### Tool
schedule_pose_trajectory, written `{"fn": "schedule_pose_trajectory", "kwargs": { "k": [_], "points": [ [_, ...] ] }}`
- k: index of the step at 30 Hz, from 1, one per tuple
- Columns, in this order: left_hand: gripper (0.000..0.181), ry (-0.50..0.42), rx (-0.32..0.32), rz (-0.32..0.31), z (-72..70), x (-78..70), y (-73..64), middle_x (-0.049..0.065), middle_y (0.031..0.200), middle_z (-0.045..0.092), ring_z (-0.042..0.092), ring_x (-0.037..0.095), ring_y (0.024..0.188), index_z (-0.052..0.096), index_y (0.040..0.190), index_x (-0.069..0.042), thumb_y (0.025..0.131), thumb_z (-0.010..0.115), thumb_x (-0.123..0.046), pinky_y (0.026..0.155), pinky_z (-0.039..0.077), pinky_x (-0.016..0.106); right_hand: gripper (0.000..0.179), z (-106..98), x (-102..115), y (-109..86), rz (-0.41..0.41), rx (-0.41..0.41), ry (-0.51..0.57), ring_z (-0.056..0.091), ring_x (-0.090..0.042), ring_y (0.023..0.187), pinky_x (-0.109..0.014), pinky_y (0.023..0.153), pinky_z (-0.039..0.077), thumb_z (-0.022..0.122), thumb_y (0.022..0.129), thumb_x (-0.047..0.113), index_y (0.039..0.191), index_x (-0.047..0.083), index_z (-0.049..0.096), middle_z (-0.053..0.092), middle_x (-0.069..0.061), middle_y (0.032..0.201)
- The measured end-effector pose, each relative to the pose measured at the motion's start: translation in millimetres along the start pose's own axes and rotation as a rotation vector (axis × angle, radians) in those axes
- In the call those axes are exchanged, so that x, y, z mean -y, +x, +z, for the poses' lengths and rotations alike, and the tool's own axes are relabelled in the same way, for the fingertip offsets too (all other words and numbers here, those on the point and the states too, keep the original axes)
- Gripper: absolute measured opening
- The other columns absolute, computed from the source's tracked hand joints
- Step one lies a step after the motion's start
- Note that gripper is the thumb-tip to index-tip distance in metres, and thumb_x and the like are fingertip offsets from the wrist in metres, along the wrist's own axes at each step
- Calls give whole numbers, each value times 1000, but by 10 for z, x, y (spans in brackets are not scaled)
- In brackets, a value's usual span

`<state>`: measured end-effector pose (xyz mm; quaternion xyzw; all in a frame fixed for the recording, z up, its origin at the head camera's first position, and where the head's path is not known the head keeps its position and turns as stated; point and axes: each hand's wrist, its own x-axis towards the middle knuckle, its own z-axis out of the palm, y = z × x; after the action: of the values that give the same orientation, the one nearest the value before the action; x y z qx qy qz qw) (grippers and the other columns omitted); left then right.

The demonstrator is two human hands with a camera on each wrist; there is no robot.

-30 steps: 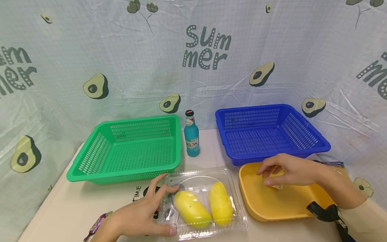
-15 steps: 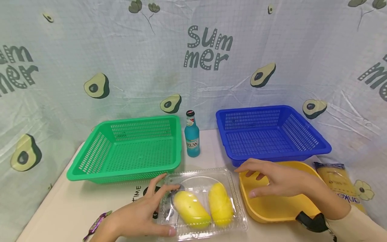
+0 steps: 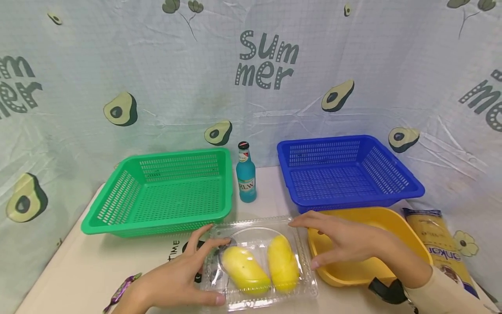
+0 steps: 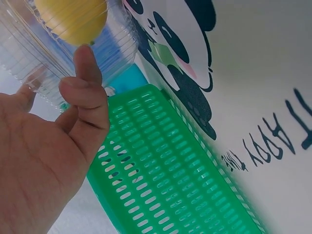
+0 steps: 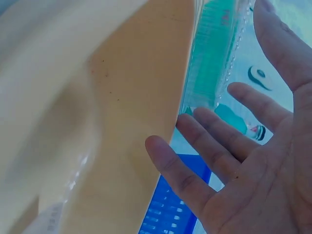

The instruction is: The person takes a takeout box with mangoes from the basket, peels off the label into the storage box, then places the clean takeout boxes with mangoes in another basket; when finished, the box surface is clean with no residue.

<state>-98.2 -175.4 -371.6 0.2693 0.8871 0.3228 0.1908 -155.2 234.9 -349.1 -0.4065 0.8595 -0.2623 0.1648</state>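
A clear plastic clamshell box (image 3: 251, 226) lies lid down on the table, with two yellow mango-shaped fruits inside, a left fruit (image 3: 246, 270) and a right fruit (image 3: 283, 264). My left hand (image 3: 172, 274) rests along the box's left side, thumb toward the front and fingers toward the back corner. In the left wrist view its fingertips (image 4: 87, 58) lie right at the clear wall. Fingers spread, my right hand (image 3: 349, 240) hovers between the box's right edge and the yellow tub (image 3: 349, 279). Nothing shows in its palm in the right wrist view.
A green basket (image 3: 157, 229) stands back left and a blue basket (image 3: 353, 203) back right. Between them is a bottle of blue drink (image 3: 246, 176). A yellow packet (image 3: 439, 248) lies right of the tub, and a purple-wrapped item (image 3: 122, 292) lies beside my left wrist.
My right hand has come out of the yellow tub and moved left to the box's right edge, its fingers spreading. The left hand and the box stay about where they were.
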Motion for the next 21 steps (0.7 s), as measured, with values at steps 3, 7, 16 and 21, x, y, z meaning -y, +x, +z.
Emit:
{"fn": "schedule_pose_trajectory", "kwargs": {
  "k": [3,7,16,21],
  "points": [
    [91,3,-5,6,-5,-4,6,16,166,-7,61,6,93,24,156,-47,84,80,-58,81,52,33,79,15,23,3,19,3,-14,48,-23,138,-53,110,44,73,90,54,156,23,43,43,5,155],
    [92,22,-20,9,-4,-19,16,17,166,-6,63,18,107,24,156,-47,84,80,-58,84,54,39,81,22,45,8,28,3,-33,45,-28,142,-58,111,41,72,89,58,156,23,43,41,2,157],
    [94,46,-44,14,8,-45,10,20,166,-5,54,44,126,23,156,-46,83,80,-60,88,53,59,92,66,107,22,48,25,-63,40,-39,146,-63,110,40,74,82,66,158,27,39,32,-14,164],
    [93,45,-38,2,25,-44,-9,19,167,-5,56,41,125,24,156,-47,82,79,-61,89,54,56,110,129,187,27,90,74,-54,39,-44,144,-65,108,40,79,72,68,163,33,28,19,-18,168]
  ]
}}
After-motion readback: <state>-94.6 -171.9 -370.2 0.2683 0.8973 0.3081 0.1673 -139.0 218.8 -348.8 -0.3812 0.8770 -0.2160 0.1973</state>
